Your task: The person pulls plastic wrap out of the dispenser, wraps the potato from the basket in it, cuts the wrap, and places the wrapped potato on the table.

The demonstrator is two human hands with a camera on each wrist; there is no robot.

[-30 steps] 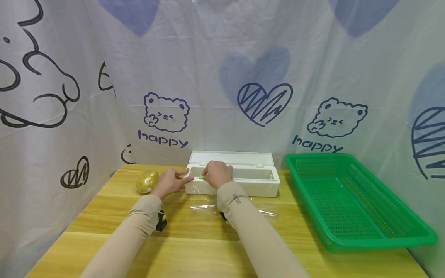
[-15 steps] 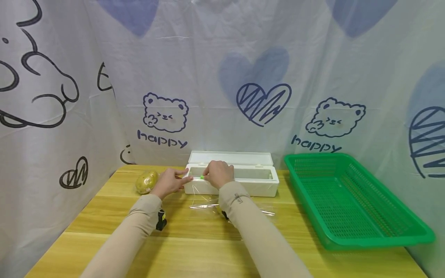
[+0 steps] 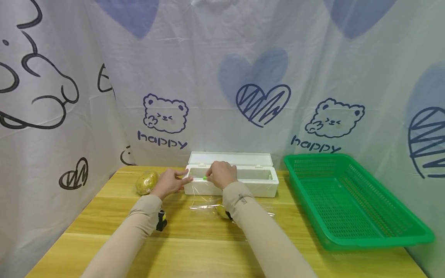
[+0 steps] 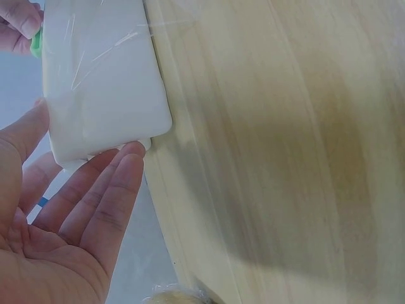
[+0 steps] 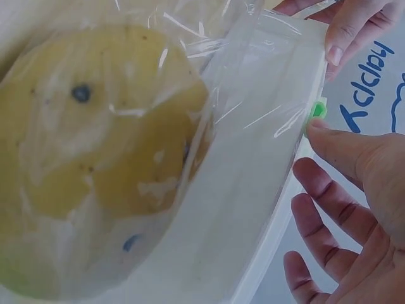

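A long white cling film dispenser (image 3: pixel 240 189) stands at the back of the table, its lid (image 3: pixel 231 158) raised behind it. My left hand (image 3: pixel 169 183) holds its left end, thumb at the front top edge and fingers against the end. With thumb and finger my right hand (image 3: pixel 221 174) pinches a small green slide cutter (image 5: pixel 317 110) on the front edge. Clear cling film (image 3: pixel 203 207) hangs from that edge onto the table. Under the film lies a yellow potato (image 5: pixel 107 158) with dark spots, partly hidden by my right sleeve in the head view.
A film-wrapped potato (image 3: pixel 146 182) sits left of my left hand. The green perforated basket (image 3: pixel 359 200) takes up the right side. A printed curtain (image 3: pixel 212 77) hangs directly behind the table (image 3: pixel 194 251).
My right hand has slid slightly to the right along the dispenser edge, carrying the green cutter. More of the potato under the film now shows. The left hand has stayed in place.
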